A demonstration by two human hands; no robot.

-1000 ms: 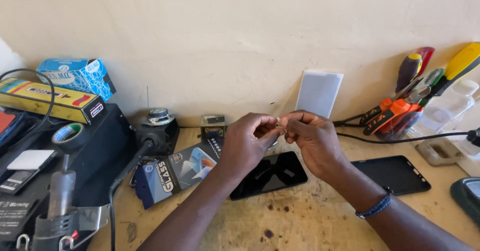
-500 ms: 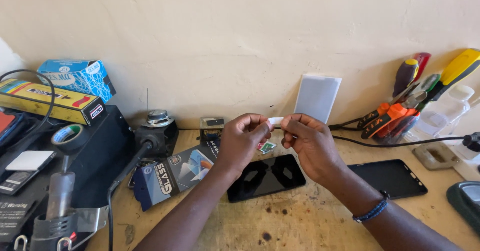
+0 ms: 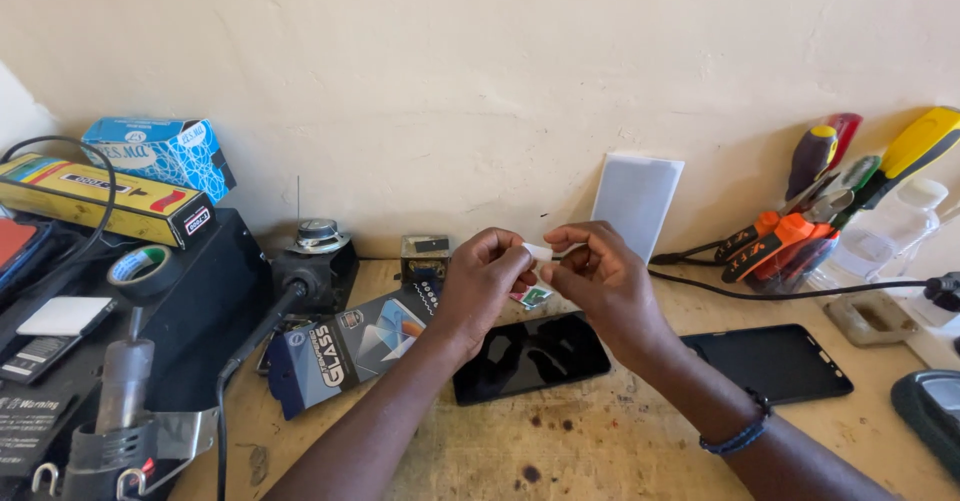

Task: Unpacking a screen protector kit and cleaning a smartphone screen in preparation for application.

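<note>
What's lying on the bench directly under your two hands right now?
A black smartphone lies screen-up on the wooden bench, below the left hand and right hand, which pinch a small white strip. A small green-and-red packet shows between them; the hands hide most of it.

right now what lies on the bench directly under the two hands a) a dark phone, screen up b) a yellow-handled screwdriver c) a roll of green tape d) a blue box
a: a dark phone lies flat, screen up, on the wooden bench, right below the left hand and right hand, which pinch a small white piece between them.
</note>
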